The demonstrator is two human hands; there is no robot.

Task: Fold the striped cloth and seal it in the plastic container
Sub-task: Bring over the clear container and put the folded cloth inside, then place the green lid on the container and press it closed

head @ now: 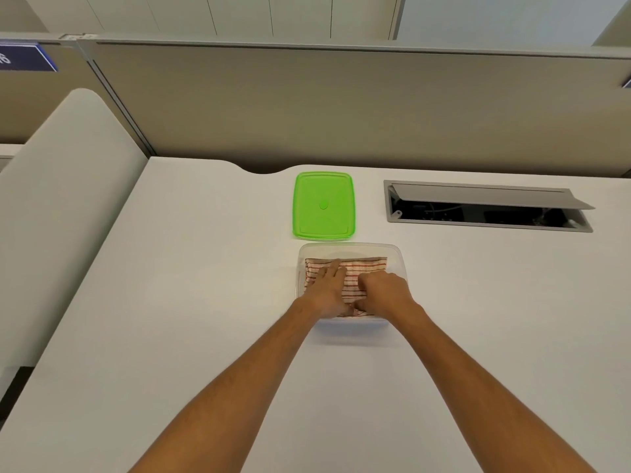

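Observation:
A folded cloth [367, 268] with red and white stripes lies inside the clear plastic container [397, 254] in the middle of the white table. My left hand [329, 290] rests flat on the cloth's left part, fingers spread and pointing away. My right hand [384, 290] sits on the cloth's right part with its fingers curled down into the fabric. The hands hide the near half of the cloth. The green lid [322, 206] lies flat on the table just beyond the container, apart from it.
An open cable hatch [485, 208] with a raised grey flap is set into the white table [170, 302] at the back right. A beige partition wall [341, 104] runs along the far edge. A white rounded panel [68, 199] borders the left side.

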